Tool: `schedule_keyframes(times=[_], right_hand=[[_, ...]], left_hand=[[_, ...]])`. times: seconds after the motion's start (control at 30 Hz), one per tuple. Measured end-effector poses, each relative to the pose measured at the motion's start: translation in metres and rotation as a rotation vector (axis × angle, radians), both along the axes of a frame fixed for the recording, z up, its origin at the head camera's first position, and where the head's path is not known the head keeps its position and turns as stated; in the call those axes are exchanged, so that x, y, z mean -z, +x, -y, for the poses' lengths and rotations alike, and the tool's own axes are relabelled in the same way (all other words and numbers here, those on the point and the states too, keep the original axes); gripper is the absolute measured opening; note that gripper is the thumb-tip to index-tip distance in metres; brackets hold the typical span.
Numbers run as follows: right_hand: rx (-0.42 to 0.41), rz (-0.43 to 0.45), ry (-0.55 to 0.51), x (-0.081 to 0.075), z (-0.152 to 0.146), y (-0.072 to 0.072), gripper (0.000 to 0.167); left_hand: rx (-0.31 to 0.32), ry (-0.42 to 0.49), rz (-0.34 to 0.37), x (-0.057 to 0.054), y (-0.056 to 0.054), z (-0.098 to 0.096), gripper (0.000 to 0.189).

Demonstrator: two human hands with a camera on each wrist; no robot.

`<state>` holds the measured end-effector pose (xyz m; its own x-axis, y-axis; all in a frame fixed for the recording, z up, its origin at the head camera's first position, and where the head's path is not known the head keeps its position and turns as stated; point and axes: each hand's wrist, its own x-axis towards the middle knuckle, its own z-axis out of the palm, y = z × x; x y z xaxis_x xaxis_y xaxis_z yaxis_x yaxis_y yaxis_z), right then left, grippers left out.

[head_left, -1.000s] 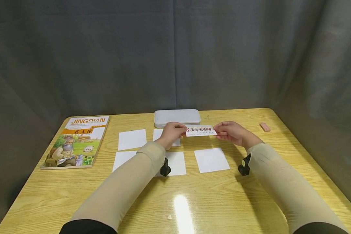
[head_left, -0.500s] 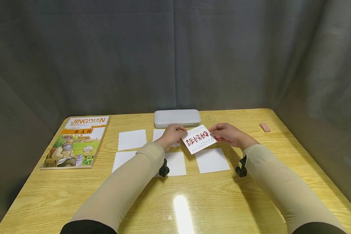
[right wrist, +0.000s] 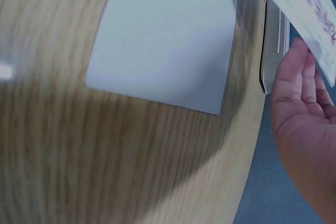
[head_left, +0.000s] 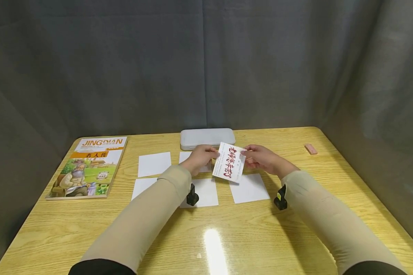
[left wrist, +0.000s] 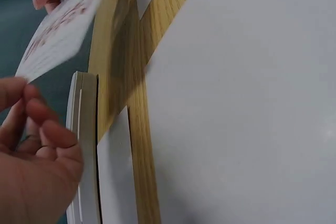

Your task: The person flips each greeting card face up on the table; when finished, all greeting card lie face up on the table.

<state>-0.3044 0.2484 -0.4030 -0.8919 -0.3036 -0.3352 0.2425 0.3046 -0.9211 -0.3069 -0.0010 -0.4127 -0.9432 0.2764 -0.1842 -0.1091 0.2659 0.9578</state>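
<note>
A white card with red handwritten-style characters (head_left: 229, 164) is held tilted above the table between both hands. At its left edge, my left hand (head_left: 200, 158) pinches it; the left wrist view shows thumb and fingertip meeting at a card corner (left wrist: 39, 66). My right hand (head_left: 263, 158) holds the upper right corner, its thumb in front. In the right wrist view the fingers of the right hand (right wrist: 304, 108) lie behind the card. Below the card, a blank white paper square (head_left: 249, 190) lies on the table. Several more blank squares (head_left: 155, 164) lie to the left, some partly covered by the left arm.
A flat white case (head_left: 207, 137) stands behind the hands at the table's back edge. On the left lies a magazine-like book with an illustrated cover (head_left: 89, 168). A small pink block (head_left: 311, 149) is at the back right. Grey curtain (head_left: 124, 68) surrounds the wooden table.
The card has turned from lying crosswise to a steep slant, its characters now running downward and facing the camera. The right hand has shifted slightly left, nearer the left hand.
</note>
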Motion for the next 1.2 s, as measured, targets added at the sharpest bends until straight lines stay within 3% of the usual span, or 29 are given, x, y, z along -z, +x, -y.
schedule_keyframes(times=[0.13, 0.33, 0.5, 0.67, 0.8, 0.9, 1.03, 1.13, 1.2], right_hand=[[0.040, 0.025, -0.069, 0.001, -0.002, 0.001, 0.037], [0.101, 0.109, -0.322, 0.011, 0.002, 0.004, 0.007], [0.183, 0.110, -0.456, 0.013, 0.010, 0.005, 0.004], [0.306, 0.080, -0.420, 0.007, 0.010, 0.003, 0.008], [0.296, 0.023, -0.287, 0.001, -0.001, 0.000, 0.012], [0.241, -0.030, -0.148, 0.000, -0.011, -0.002, 0.015], [0.186, -0.069, 0.008, 0.003, -0.020, -0.005, 0.022], [0.169, -0.084, 0.077, 0.007, -0.020, -0.009, 0.025], [0.175, -0.091, 0.120, 0.010, -0.018, -0.012, 0.025]], left_hand=[[-0.096, 0.081, -0.043, 0.003, -0.004, 0.003, 0.013], [-0.211, 0.197, -0.055, 0.007, -0.004, 0.002, 0.013], [-0.210, 0.225, -0.079, 0.008, -0.002, -0.001, 0.012], [-0.139, 0.158, -0.072, 0.009, 0.001, 0.000, 0.011], [-0.115, 0.016, -0.122, 0.011, 0.004, 0.003, 0.021], [-0.053, -0.216, -0.251, 0.010, 0.006, 0.004, 0.037], [0.167, -0.538, -0.445, 0.006, 0.011, -0.003, 0.049], [0.351, -0.702, -0.522, 0.006, 0.015, -0.012, 0.050], [0.438, -0.792, -0.550, 0.008, 0.018, -0.018, 0.042]])
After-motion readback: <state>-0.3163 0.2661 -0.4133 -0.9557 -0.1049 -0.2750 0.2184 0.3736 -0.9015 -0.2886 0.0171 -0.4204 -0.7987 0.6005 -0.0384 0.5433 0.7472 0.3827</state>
